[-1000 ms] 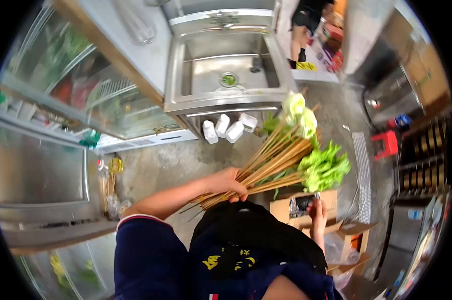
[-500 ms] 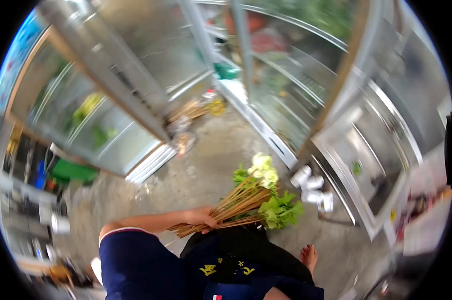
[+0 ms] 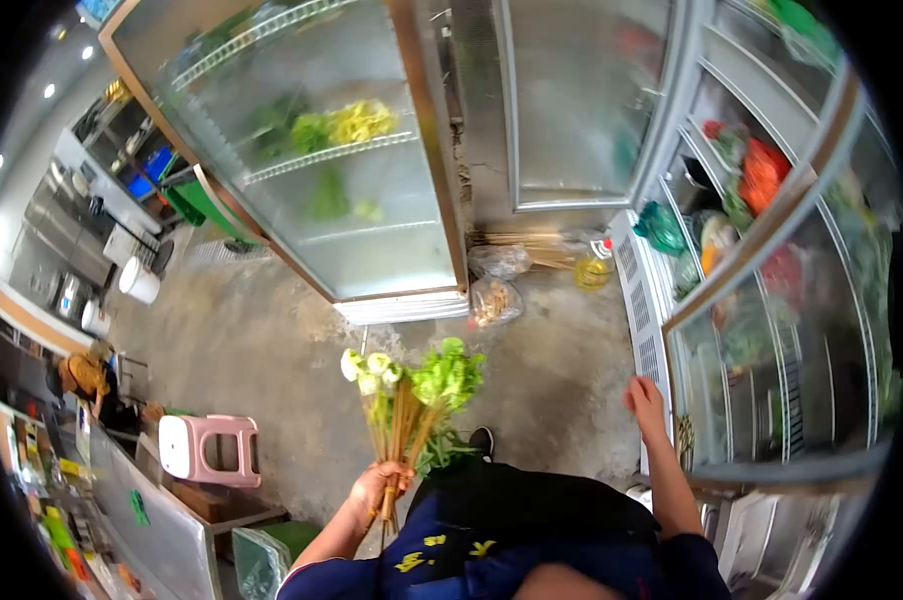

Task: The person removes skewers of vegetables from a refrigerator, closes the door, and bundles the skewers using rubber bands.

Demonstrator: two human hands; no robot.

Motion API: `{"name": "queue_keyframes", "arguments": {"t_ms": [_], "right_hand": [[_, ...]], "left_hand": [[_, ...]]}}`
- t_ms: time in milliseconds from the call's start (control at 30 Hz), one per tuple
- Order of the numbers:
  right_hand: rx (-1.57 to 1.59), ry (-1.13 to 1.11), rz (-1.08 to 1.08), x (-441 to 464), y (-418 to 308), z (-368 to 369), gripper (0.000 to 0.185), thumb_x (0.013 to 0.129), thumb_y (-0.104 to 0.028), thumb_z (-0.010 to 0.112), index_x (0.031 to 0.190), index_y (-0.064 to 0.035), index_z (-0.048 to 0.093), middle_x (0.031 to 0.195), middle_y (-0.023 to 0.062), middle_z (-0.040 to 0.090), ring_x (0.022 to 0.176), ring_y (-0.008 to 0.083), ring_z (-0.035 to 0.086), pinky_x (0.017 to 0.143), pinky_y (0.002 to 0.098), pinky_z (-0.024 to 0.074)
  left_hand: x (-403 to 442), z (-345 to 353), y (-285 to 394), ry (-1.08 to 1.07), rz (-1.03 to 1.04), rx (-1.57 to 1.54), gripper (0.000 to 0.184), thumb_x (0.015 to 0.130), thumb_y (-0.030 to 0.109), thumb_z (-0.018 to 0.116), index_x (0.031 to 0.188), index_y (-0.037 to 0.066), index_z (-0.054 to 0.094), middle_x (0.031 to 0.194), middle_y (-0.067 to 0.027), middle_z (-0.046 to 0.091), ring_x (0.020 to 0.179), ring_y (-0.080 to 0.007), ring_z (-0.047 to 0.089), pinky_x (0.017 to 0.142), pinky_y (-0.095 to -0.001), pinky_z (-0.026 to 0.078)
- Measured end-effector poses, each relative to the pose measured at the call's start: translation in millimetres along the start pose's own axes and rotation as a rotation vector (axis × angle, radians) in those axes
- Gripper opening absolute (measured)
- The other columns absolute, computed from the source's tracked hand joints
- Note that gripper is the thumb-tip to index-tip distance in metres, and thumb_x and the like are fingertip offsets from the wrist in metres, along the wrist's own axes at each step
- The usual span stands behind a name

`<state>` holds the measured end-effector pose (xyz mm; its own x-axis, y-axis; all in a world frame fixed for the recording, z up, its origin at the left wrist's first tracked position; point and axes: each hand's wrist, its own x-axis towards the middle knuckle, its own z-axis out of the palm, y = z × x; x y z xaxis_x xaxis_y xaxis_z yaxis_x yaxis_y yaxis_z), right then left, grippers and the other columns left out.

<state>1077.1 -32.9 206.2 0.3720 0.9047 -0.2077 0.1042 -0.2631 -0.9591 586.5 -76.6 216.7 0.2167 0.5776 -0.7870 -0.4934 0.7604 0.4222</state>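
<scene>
My left hand [image 3: 379, 485] is closed around the lower ends of a bundle of wooden skewers [image 3: 401, 425]. Leafy greens [image 3: 449, 375] and pale, whitish-green pieces [image 3: 371, 370] are threaded at the far ends, which point forward over the floor. My right hand [image 3: 646, 400] is off to the right, fingers loosely bent, with no object visible in it. It is just left of a glass refrigerator door [image 3: 801, 350] and appears apart from it.
A refrigerator [image 3: 716, 170] with bagged items stands open ahead right; a glass-fronted cabinet [image 3: 301, 200] stands ahead left. On the floor are an oil bottle [image 3: 593, 268] and plastic bags [image 3: 494, 302]. A pink stool [image 3: 209, 450] and another person [image 3: 83, 375] are at left.
The view has turned left. The skewer bundle has swung from pointing right across my body to pointing forward, still in my left hand. My right hand has come into view.
</scene>
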Motion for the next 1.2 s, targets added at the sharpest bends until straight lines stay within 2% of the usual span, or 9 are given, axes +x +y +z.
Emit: {"name": "queue_keyframes", "arguments": {"t_ms": [167, 267, 300, 400, 567, 667, 833, 1000, 1200], "right_hand": [[-0.334, -0.235, -0.319, 195, -70, 102, 0.016, 0.086, -0.017, 0.050, 0.094, -0.0050, 0.056, 0.074, 0.0028, 0.057, 0.063, 0.0093, 0.053, 0.055, 0.0224, 0.0419], [-0.624, -0.268, -0.818, 326, -104, 149, 0.016, 0.085, -0.016, 0.052, 0.096, -0.0045, 0.055, 0.076, 0.0040, 0.059, 0.069, 0.0129, 0.055, 0.063, 0.0256, 0.0447], [-0.599, -0.384, -0.711, 369, -119, 164, 0.018, 0.084, -0.018, 0.053, 0.096, -0.0041, 0.055, 0.079, 0.0054, 0.059, 0.072, 0.0135, 0.055, 0.066, 0.0264, 0.0445], [-0.931, -0.419, -0.763, 484, -180, 214, 0.025, 0.082, -0.017, 0.054, 0.102, -0.0020, 0.053, 0.096, 0.0153, 0.057, 0.088, 0.0261, 0.055, 0.078, 0.0349, 0.0431], [-1.310, -0.311, -1.359, 647, -256, 306, 0.037, 0.079, -0.018, 0.056, 0.110, 0.0000, 0.048, 0.105, 0.0145, 0.054, 0.102, 0.0311, 0.048, 0.088, 0.0402, 0.0370], [-1.656, -0.379, -1.321, 665, -319, 330, 0.035, 0.079, -0.020, 0.055, 0.109, -0.0017, 0.053, 0.106, 0.0131, 0.056, 0.108, 0.0283, 0.046, 0.090, 0.0386, 0.0337], [-2.326, -0.208, -1.249, 836, -265, 359, 0.033, 0.083, -0.026, 0.044, 0.106, -0.0085, 0.060, 0.109, 0.0073, 0.058, 0.106, 0.0221, 0.050, 0.088, 0.0400, 0.0300], [-2.474, -0.112, -1.264, 852, -241, 362, 0.027, 0.084, -0.025, 0.044, 0.100, -0.0130, 0.063, 0.101, 0.0048, 0.060, 0.095, 0.0214, 0.055, 0.078, 0.0438, 0.0319], [-2.535, -0.141, -1.196, 681, -243, 324, 0.016, 0.080, -0.023, 0.052, 0.081, -0.0159, 0.066, 0.085, 0.0001, 0.063, 0.079, 0.0203, 0.059, 0.063, 0.0394, 0.0364]], "left_hand": [[35, -16, 40, 0.076, 0.064, -0.336, 0.021, 0.073, 0.000, 0.052, 0.093, -0.003, 0.044, 0.070, -0.0162, 0.057, 0.047, -0.0196, 0.048, 0.042, -0.0269, 0.043], [39, 6, 52, 0.234, 0.175, -0.323, 0.018, 0.074, 0.003, 0.052, 0.090, -0.004, 0.047, 0.072, -0.0141, 0.056, 0.049, -0.0169, 0.049, 0.039, -0.0229, 0.041], [45, 2, 51, 0.257, 0.143, -0.301, 0.018, 0.074, 0.003, 0.052, 0.089, -0.005, 0.047, 0.072, -0.0146, 0.057, 0.048, -0.0168, 0.051, 0.039, -0.0229, 0.041], [59, 65, 59, 0.405, 0.292, -0.546, 0.012, 0.076, 0.005, 0.050, 0.083, -0.005, 0.050, 0.068, -0.0106, 0.057, 0.048, -0.0138, 0.051, 0.039, -0.0218, 0.042], [74, 164, 62, 0.498, 0.337, -0.727, 0.011, 0.078, 0.009, 0.052, 0.081, -0.001, 0.050, 0.068, -0.0069, 0.056, 0.047, -0.0110, 0.050, 0.036, -0.0194, 0.039], [66, 233, 53, 0.576, 0.421, -0.915, 0.011, 0.078, 0.012, 0.051, 0.080, 0.001, 0.049, 0.062, -0.0048, 0.051, 0.044, -0.0104, 0.045, 0.035, -0.0204, 0.037], [70, 288, 38, 0.608, 0.404, -1.019, 0.014, 0.080, 0.019, 0.048, 0.080, 0.005, 0.049, 0.058, -0.0009, 0.048, 0.042, -0.0090, 0.043, 0.036, -0.0205, 0.034], [68, 316, 8, 0.683, 0.424, -1.058, 0.014, 0.080, 0.020, 0.047, 0.079, 0.006, 0.048, 0.059, 0.0002, 0.048, 0.042, -0.0089, 0.042, 0.036, -0.0208, 0.032], [65, 314, -43, 0.698, 0.524, -1.179, 0.014, 0.080, 0.018, 0.049, 0.079, 0.004, 0.048, 0.057, -0.0019, 0.046, 0.042, -0.0093, 0.042, 0.036, -0.0197, 0.033]]}}
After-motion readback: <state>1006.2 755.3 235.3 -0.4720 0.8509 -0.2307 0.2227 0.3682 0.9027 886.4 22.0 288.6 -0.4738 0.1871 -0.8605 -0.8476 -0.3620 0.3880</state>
